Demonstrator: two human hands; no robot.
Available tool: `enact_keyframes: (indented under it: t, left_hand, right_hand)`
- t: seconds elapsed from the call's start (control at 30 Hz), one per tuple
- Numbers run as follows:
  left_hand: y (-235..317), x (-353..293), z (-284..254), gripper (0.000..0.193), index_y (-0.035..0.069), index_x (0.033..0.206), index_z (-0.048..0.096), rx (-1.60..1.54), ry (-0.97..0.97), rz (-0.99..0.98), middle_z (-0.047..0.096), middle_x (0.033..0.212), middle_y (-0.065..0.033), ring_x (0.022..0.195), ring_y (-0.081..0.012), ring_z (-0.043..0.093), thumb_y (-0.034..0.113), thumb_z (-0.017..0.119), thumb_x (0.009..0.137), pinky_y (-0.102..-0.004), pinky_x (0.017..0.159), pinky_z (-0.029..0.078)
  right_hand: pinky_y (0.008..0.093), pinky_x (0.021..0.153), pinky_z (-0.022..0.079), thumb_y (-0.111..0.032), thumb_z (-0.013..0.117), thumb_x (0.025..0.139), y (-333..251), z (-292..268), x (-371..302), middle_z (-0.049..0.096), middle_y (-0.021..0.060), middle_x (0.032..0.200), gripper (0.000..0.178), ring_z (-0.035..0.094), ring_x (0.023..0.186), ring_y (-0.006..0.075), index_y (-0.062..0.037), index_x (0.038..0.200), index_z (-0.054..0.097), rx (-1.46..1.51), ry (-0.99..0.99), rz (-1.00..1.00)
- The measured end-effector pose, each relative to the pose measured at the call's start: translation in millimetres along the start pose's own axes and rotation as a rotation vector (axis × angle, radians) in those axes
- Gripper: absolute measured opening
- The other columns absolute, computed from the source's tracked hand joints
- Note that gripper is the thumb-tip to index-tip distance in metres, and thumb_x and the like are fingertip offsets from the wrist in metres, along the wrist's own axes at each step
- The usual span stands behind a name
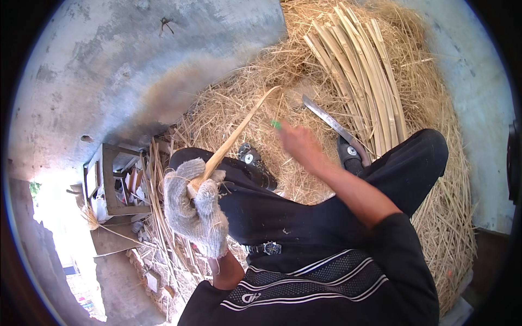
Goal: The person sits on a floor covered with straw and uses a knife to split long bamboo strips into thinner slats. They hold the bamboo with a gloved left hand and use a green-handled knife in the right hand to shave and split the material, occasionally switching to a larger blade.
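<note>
Loose straw [217, 106] carpets the floor below a stained grey wall [125, 60], and right over it we have the strip [236, 133], pale and tapering, aimed up and away with its tip free! Gloved left hand [198, 212] has the thick end, fingers clenched firmly around it. Across comes the bare right hand [303, 146], blurred, a green bit [276, 124] showing at its tip; whether those fingers are gripping or loose, I cannot tell, and nothing shows them touching the strip. Progress check: this one looks slender and smooth-sided, so I'd judge some shaping done, but how much is left on it can't be read from here. Further out, a bundle [364, 70] of similar lengths lies fanned on the straw, perhaps finished, perhaps waiting; the view won't settle it. Just beside it rests a long blade [329, 120], unheld, its handle end by the right shoe [350, 155]. Obstacles? Bent knees in black trousers [283, 214] crowd the near space, and that bare blade lies close to the foot. Out left, thin sticks [157, 190] lean beside a cluttered cabinet [107, 190], well apart from the right hand.
</note>
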State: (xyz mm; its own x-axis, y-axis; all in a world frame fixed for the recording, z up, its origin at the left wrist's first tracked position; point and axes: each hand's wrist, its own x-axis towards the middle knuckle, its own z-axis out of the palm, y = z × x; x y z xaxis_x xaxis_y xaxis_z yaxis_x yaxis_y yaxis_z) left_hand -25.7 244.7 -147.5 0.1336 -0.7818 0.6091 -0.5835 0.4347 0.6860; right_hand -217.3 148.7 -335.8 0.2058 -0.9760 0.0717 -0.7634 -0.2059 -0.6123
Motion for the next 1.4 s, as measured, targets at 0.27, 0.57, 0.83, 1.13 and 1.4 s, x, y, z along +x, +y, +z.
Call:
enact_keyframes:
  t: [0.27, 0.57, 0.83, 1.13, 1.4]
  left_hand:
    - [-1.3, -2.9, 2.2, 0.034, -0.01, 0.109, 0.058, -0.199, 0.131, -0.081, 0.057, 0.106, -0.0187, 0.084, -0.0279, 0.066, 0.018, 0.066, 0.091, -0.0335, 0.067, 0.064]
    - [-12.7, -1.5, 2.6, 0.043, -0.007, 0.113, 0.056, -0.124, 0.02, 0.019, 0.058, 0.109, -0.0161, 0.082, -0.0267, 0.069, 0.032, 0.059, 0.098, -0.0309, 0.067, 0.061]
    - [-5.1, 3.2, 8.8, 0.043, -0.008, 0.11, 0.056, -0.106, 0.057, 0.019, 0.057, 0.105, -0.0141, 0.079, -0.0259, 0.069, 0.034, 0.059, 0.098, -0.0308, 0.066, 0.06]
    - [7.1, 1.5, 23.9, 0.035, -0.013, 0.108, 0.059, -0.189, 0.221, -0.067, 0.065, 0.103, -0.0221, 0.067, -0.0243, 0.07, 0.017, 0.068, 0.091, -0.0288, 0.058, 0.057]
    - [12.4, 7.8, 23.1, 0.026, -0.013, 0.108, 0.061, -0.081, 0.296, -0.178, 0.066, 0.099, -0.0215, 0.062, -0.0209, 0.068, 0.009, 0.061, 0.094, -0.0258, 0.055, 0.055]
  right_hand:
    - [0.0587, 0.064, 0.049, -0.027, 0.049, 0.099, -83.1, -36.3, -17.6, 0.063, 0.028, 0.07, 0.027, 0.062, 0.066, 0.0494, -0.0014, 0.107, 0.05, 0.119, -0.129, 0.121]
    - [0.0541, 0.063, 0.05, -0.022, 0.055, 0.097, -87.3, -61.4, -26.2, 0.063, 0.0262, 0.076, 0.026, 0.064, 0.07, 0.0442, -0.0055, 0.117, 0.05, 0.416, 0.186, -0.219]
    - [0.0529, 0.057, 0.05, -0.024, 0.052, 0.099, -74.7, -45.8, -19.3, 0.06, 0.0245, 0.065, 0.022, 0.063, 0.061, 0.0448, -0.0045, 0.109, 0.051, 0.35, -0.002, -0.011]
    - [0.051, 0.055, 0.047, -0.023, 0.054, 0.099, -62.2, -33.5, -14.4, 0.058, 0.0222, 0.061, 0.022, 0.062, 0.058, 0.0403, -0.0045, 0.11, 0.052, 0.424, -0.087, 0.162]
    - [0.046, 0.047, 0.045, -0.023, 0.052, 0.099, -71.8, -22.4, -18.5, 0.056, 0.0166, 0.057, 0.022, 0.058, 0.049, 0.0357, -0.0017, 0.099, 0.052, 0.274, 0.178, -0.143]
